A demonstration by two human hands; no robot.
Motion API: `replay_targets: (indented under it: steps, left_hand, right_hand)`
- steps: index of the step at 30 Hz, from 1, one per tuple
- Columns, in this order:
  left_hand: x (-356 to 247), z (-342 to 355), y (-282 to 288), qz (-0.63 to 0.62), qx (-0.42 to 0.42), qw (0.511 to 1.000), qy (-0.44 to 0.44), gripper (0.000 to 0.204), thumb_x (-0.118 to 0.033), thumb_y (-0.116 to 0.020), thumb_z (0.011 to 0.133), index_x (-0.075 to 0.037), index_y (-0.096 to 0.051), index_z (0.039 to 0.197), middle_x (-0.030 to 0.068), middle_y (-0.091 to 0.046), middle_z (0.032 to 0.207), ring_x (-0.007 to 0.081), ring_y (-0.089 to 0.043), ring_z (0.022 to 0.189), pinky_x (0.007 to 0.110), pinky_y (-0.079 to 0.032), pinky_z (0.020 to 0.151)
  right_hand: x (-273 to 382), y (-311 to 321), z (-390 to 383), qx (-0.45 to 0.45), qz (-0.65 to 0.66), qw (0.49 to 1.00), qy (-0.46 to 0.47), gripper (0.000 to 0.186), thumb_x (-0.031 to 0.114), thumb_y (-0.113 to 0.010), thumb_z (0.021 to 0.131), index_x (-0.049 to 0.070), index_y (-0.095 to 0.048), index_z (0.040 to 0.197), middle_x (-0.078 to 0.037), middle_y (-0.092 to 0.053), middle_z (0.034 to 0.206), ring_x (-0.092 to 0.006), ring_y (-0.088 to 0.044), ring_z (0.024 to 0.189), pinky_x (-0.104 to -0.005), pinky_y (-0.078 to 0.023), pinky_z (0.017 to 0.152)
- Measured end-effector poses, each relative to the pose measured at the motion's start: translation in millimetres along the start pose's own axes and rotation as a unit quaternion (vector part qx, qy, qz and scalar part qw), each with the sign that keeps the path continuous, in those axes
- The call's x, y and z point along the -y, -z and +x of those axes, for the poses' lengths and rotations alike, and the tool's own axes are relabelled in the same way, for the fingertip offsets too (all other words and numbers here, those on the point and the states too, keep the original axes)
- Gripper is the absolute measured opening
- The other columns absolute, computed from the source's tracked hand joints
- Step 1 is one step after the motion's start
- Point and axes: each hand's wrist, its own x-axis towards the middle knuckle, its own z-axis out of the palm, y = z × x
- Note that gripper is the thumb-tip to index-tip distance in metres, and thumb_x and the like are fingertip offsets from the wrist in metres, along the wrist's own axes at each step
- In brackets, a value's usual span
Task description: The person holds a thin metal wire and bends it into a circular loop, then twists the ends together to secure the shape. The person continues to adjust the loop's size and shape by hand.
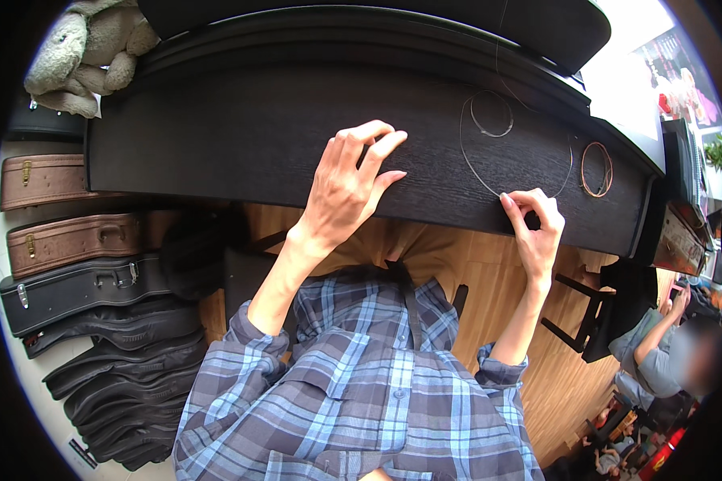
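My left hand (346,180) hovers at or just over the black wooden piano-like surface (217,128), thumb and fingers bent but apart, holding nothing visible. To its right, my right hand (537,228) pinches a thin silvery wire (468,165) between thumb and index finger at the front edge. That wire curves in a wide loop over the dark wood, with a smaller silvery coil (495,135) near the back; whether they are one piece I cannot tell. A coil of copper-coloured wire (583,170) lies farther right on the same surface.
A plush toy (60,56) sits at the back left. Brown instrument cases (64,240) and black cases (72,289) line the left floor. A dark stool (569,321) stands at the right, near another person (650,345) in grey. Beige-clad legs (361,248) are below me.
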Motion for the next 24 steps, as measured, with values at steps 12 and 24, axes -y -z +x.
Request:
replay_targets:
  steps: [12,24]
  left_hand:
    - [15,43,-11,-0.093,0.101,0.990,-0.037,0.034,-0.009,-0.079,0.081,-0.012,-0.071,0.114,0.0028,-0.061,0.119,0.0228,-0.061,0.101,0.035,-0.057,0.087]
    - [18,28,-5,-0.116,0.086,0.989,-0.042,0.012,-0.008,-0.079,0.079,-0.008,-0.070,0.087,0.0006,-0.063,0.104,0.0193,-0.061,0.089,0.033,-0.056,0.080]
  right_hand:
    - [-14,12,-7,0.037,0.048,0.996,0.059,0.010,0.004,-0.082,0.079,0.010,-0.077,0.085,0.001,-0.072,0.079,-0.0116,-0.061,0.075,-0.0296,-0.043,0.075]
    - [-37,11,-9,-0.065,0.239,0.969,0.016,0.009,-0.003,-0.076,0.088,0.000,-0.069,0.092,-0.006,-0.059,0.097,-0.0096,-0.057,0.075,-0.0228,-0.048,0.063]
